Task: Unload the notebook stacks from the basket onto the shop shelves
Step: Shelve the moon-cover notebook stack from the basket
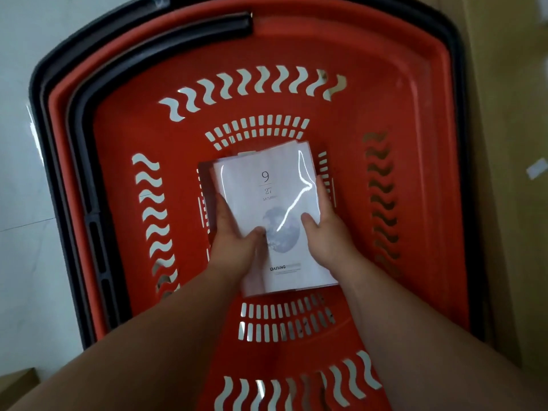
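Note:
A stack of white notebooks in clear wrapping sits low in the middle of a red basket. The top cover shows "9", "27" and a grey globe. My left hand grips the stack's left edge, thumb on the cover. Along the right edge my right hand holds the stack, thumb on top and fingers down the side. What lies under the stack is hidden.
The basket has black handles folded down along its left rim and slotted walls. It stands on a pale tiled floor. Brown cardboard lies to the right, with a white scrap on it.

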